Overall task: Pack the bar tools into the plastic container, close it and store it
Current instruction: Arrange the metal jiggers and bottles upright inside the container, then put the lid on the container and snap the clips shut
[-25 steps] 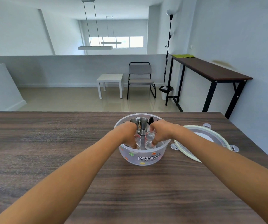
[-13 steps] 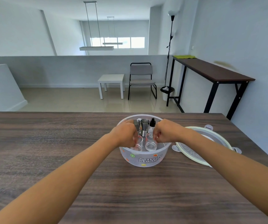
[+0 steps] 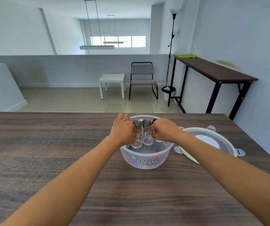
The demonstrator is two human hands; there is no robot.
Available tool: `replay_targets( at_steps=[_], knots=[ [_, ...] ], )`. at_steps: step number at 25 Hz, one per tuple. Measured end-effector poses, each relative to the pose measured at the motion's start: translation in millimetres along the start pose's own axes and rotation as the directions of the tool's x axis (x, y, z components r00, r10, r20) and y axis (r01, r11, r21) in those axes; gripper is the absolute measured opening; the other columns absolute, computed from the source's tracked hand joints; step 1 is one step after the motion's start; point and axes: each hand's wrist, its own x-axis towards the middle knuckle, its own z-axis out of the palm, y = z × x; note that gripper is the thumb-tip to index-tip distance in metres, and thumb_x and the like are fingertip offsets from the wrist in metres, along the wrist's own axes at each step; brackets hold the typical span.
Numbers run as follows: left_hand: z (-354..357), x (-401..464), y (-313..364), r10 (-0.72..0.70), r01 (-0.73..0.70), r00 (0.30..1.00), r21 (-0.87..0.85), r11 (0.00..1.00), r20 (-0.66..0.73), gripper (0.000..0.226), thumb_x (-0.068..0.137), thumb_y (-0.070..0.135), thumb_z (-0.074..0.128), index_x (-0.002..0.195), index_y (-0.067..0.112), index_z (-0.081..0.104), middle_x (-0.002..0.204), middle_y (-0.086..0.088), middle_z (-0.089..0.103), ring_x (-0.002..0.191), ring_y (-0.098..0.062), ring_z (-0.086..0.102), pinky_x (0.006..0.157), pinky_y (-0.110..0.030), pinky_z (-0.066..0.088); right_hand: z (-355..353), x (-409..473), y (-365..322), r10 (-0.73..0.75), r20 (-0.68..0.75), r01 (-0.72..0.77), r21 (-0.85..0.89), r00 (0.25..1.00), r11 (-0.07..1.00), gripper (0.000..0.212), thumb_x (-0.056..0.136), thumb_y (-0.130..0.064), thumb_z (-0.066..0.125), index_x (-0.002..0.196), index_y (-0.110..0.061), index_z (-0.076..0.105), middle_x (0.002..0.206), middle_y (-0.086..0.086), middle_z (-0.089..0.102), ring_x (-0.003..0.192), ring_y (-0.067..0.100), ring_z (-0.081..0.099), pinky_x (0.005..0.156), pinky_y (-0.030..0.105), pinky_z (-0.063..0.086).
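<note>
The left hand's fingers [image 3: 133,133] are curled tight around the rim of a small glass [image 3: 137,139] with red marks, and the right hand's fingers [image 3: 152,131] pinch the rim of a second clear glass [image 3: 147,136] beside it. Both glasses stand upright at the frame's centre, inside the container [image 3: 145,158], and seem to rest on its floor, though the hands hide part of the contact.

Behind the glasses stand two steel jiggers [image 3: 142,124], and a dark-capped bottle [image 3: 153,121] peeks out past the right hand [image 3: 164,130]. The left hand [image 3: 122,130] covers the tub's left rim.

The glasses are likely thin, smooth and brittle, so a grip on the rim or upper wall with little squeeze suits them, and they should not knock against the steel. The jiggers look hard and sturdy, fit to take by the waist. The container is translucent plastic, probably light and a little flexible; loaded, it is best carried with both hands under or at opposite sides of the rim.

The lid [image 3: 210,141] lies tilted on the table [image 3: 49,152] just right of the container, with clip tabs around its edge; closing will probably call for seating it level and pressing each tab.
</note>
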Motion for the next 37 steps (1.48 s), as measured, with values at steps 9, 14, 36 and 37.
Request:
replay_targets(
  at_steps=[9,14,36,37],
  knots=[
    [-10,1,-17,-0.346,0.379,0.925,-0.432,0.818,0.157,0.053,0.080,0.018,0.058,0.132,0.019,0.048,0.132,-0.016,0.045,0.122,-0.034,0.042,0.101,-0.038,0.037,-7,-14,12,0.263,-0.189,-0.192,0.325,0.946,0.926,0.036,0.088,-0.022,0.057,0.123,-0.015,0.058,0.119,0.010,0.060,0.115,0.026,0.051,0.097,0.036,0.041],
    [-13,-6,-33,-0.500,0.542,0.826,-0.616,0.572,0.262,0.020,0.077,0.000,0.046,0.061,0.011,0.052,0.064,-0.009,0.045,0.061,-0.022,0.038,0.060,-0.027,0.035,-12,-25,20,0.607,0.214,-0.563,0.679,0.766,0.471,0.022,0.083,0.002,0.047,0.094,0.012,0.063,0.080,0.010,0.049,0.078,0.023,0.041,0.065,0.030,0.033],
    [-9,51,127,0.087,-0.054,0.995,-0.514,0.856,0.040,0.033,0.090,0.020,0.046,0.115,0.001,0.058,0.123,-0.019,0.055,0.120,-0.030,0.047,0.100,-0.037,0.039,-6,-131,93,0.873,0.159,-0.653,0.727,0.461,0.212,0.028,0.088,-0.012,0.043,0.100,0.001,0.064,0.090,0.013,0.060,0.082,0.027,0.058,0.079,0.035,0.053],
    [-3,59,158,0.154,-0.073,0.981,-0.516,0.853,0.116,0.029,0.090,0.019,0.045,0.105,0.001,0.061,0.110,-0.018,0.061,0.110,-0.028,0.052,0.093,-0.035,0.044,-8,-150,110,0.904,0.181,-0.695,0.701,0.388,0.158,0.027,0.087,-0.012,0.045,0.102,0.000,0.064,0.095,0.015,0.062,0.084,0.027,0.058,0.078,0.035,0.052]
  ],
)
